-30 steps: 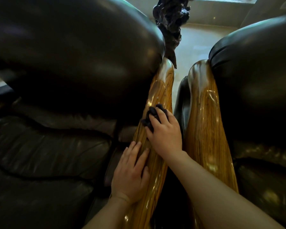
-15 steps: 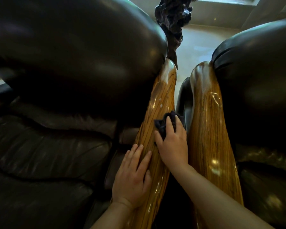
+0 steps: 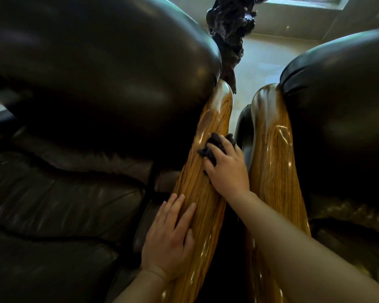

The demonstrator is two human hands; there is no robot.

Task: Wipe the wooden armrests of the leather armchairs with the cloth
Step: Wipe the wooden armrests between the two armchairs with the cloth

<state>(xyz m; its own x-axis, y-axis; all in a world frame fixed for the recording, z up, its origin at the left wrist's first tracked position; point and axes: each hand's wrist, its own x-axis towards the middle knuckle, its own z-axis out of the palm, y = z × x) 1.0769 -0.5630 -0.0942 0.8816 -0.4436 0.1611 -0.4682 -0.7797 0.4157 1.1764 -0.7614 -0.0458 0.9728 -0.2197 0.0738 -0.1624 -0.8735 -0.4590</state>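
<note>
Two glossy striped wooden armrests run side by side away from me. On the left armrest (image 3: 208,149), my right hand (image 3: 228,169) presses a dark cloth (image 3: 214,143) about midway along, near its right edge. Closer to me on the same armrest, my left hand (image 3: 169,239) lies flat with fingers spread and nothing in it. Nothing touches the right armrest (image 3: 271,154). Most of the cloth is hidden under my right fingers.
A dark leather armchair (image 3: 85,84) fills the left side and a second one (image 3: 341,106) fills the right. Between the armrests is a narrow dark gap. A dark gnarled sculpture (image 3: 230,29) stands beyond them on a pale floor (image 3: 263,62).
My right hand with the cloth slid from the armrest's middle toward its right edge, then back up onto the top. My left hand stayed flat in place.
</note>
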